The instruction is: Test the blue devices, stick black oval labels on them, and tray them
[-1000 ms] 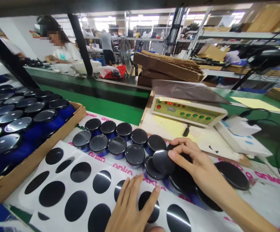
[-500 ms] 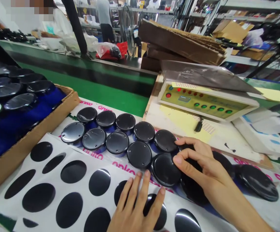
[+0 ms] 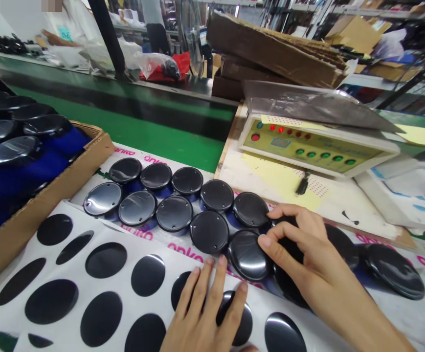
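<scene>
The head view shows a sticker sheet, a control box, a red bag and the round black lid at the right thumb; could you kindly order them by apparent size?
1. Sticker sheet
2. Control box
3. Black lid and red bag: too close to rank, with the bag farther off.

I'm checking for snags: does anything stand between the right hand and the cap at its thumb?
Nothing visible: the right hand has its thumb at the rim of that cap. The left hand is over the sheet.
</scene>
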Tool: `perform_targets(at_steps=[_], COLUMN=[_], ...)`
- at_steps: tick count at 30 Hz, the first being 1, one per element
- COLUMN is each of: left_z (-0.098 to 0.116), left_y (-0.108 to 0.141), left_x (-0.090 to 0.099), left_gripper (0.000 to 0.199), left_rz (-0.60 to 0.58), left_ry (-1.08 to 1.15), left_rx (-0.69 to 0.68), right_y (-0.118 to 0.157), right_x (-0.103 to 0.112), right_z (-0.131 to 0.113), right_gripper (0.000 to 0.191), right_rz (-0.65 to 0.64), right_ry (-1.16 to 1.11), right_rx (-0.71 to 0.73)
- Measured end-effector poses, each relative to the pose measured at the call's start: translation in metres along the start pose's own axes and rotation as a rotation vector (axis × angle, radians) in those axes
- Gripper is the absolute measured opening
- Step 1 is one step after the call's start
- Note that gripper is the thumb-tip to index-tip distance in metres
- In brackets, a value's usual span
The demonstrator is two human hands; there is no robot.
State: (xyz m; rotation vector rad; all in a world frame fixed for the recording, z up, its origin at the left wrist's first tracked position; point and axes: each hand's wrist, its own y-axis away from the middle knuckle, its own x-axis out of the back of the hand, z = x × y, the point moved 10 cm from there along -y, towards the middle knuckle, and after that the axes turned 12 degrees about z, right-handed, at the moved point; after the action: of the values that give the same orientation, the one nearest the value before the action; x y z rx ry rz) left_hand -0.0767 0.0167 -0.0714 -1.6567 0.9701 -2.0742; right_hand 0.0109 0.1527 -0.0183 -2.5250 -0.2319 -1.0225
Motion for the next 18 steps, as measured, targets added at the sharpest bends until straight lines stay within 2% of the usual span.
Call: perform_targets(at_steps=[8, 12, 15, 18], left_z=[0.000, 0.000, 0.000, 0.001], left_y=[0.001, 0.002, 0.001, -0.001], left_x=[-0.001, -0.001, -0.001, -0.001], left_gripper=[0.055, 0.057, 0.056, 0.056], left_rz=[-0.019, -0.019, -0.023, -0.055], left_ry=[-0.016, -0.021, -0.025, -0.032], left_rx=[-0.029, -0.034, -0.037, -0.056], right_y=[0.002, 0.004, 0.009, 0.013], right_x=[0.002, 0.003, 0.001, -0.005], right_z=[-0.009, -0.018, -0.033, -0.049], right_gripper=[0.017, 0.014, 0.011, 0.011], right_rz=[0.025, 0.036, 0.059, 0.104], right_ry=[0.055, 0.119, 0.252, 0.518], right_rx=[0.087, 0.177, 0.305, 0.459])
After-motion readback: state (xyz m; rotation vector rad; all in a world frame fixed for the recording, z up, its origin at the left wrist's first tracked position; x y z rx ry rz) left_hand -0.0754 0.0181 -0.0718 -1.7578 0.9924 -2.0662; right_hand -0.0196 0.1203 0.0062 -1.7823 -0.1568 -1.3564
